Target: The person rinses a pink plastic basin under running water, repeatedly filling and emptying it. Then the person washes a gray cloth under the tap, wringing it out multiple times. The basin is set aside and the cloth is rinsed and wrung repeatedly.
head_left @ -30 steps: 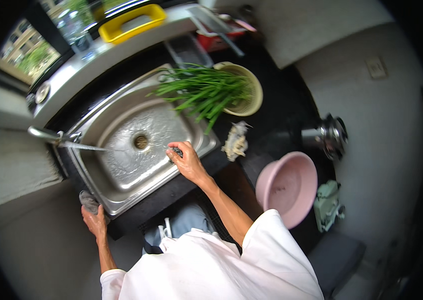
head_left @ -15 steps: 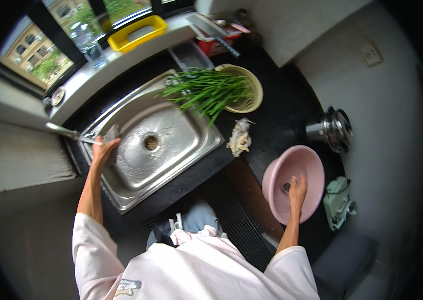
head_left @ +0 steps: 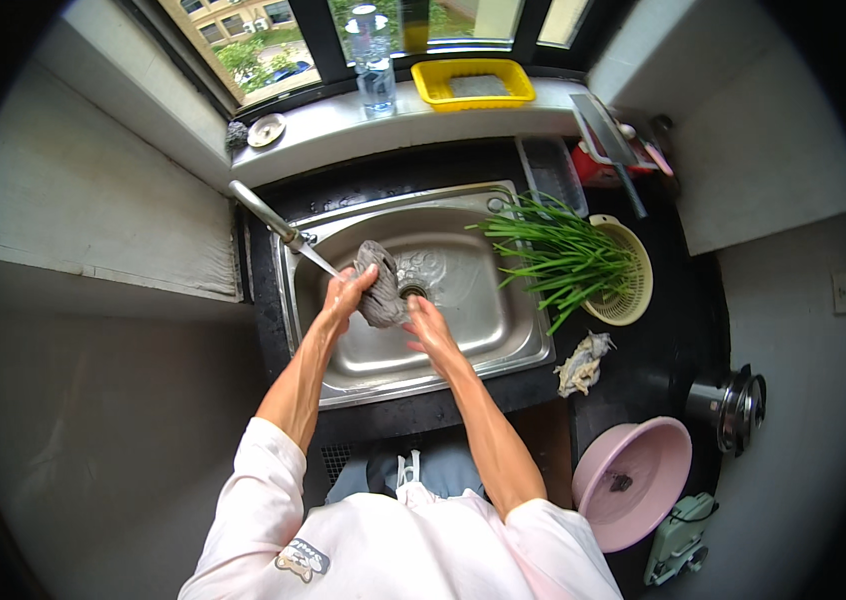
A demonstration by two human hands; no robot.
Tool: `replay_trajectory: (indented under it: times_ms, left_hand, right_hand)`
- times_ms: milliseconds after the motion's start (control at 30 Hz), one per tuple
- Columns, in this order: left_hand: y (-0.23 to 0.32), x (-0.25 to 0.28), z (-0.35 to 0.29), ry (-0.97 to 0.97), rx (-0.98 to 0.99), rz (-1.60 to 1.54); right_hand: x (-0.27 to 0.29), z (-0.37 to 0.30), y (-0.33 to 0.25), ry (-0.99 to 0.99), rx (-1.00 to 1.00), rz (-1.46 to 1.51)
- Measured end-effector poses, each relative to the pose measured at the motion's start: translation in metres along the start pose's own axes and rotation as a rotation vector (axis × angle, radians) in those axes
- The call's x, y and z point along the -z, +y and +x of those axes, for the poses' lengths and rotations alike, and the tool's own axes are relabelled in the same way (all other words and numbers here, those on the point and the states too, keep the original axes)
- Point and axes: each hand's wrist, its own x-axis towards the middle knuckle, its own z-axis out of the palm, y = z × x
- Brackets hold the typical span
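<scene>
A bunched grey cloth [head_left: 380, 290] is held over the steel sink [head_left: 483, 340], beside the stream of water from the tap [head_left: 265, 212]. My left hand [head_left: 343, 296] is closed on the cloth's left side, its thumb pressed on top. At the cloth's lower right edge is my right hand [head_left: 433, 332], its thumb and fingers apart; whether it touches the cloth I cannot tell for sure. Behind the hands the drain [head_left: 411, 292] is partly hidden. To the right, a pink basin [head_left: 661, 468] stands tilted, with a small dark thing [head_left: 621, 483] inside.
Long green stalks [head_left: 558, 255] lie across a cream colander [head_left: 643, 285] and over the sink's right rim. A crumpled pale rag [head_left: 584, 364] lies on the black counter. Farther right are a metal pot [head_left: 733, 408] and a pale green device [head_left: 681, 540]. A knife [head_left: 606, 135] rests at the back right.
My right hand has left the pink basin and come over the sink. My left hand now grips the grey cloth by the water stream. The view has swung left.
</scene>
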Motion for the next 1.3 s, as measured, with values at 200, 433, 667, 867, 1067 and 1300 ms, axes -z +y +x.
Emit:
replay_trajectory:
  times_ms: [200,433,667,867,1067,1300]
  left_hand:
    - [-0.032,0.027,-0.030,0.157,0.042,-0.308]
    - [-0.075,0.047,-0.035,0.316,-0.035,0.357]
    - [-0.043,0.041,-0.023,0.094,0.055,-0.483]
    - [-0.064,0.057,-0.020,0.384,0.017,-0.528]
    - [-0.085,0.055,-0.027,0.332,-0.090,0.157]
    - [-0.030,0.020,-0.029,0.068,-0.384,0.221]
  right_hand:
    - [-0.056,0.076,0.000,0.037,-0.012,-0.296]
    - [-0.077,0.092,-0.030,0.036,0.236,-0.721]
    - [-0.092,0.081,-0.045,-0.181,0.365,-0.942]
    - [-0.072,0.090,-0.061,0.083,0.361,-0.714]
    - [-0.057,0.073,-0.092,-0.108,0.335,-0.580]
    - [-0.066,0.064,-0.099,-0.266,0.541,-1.041]
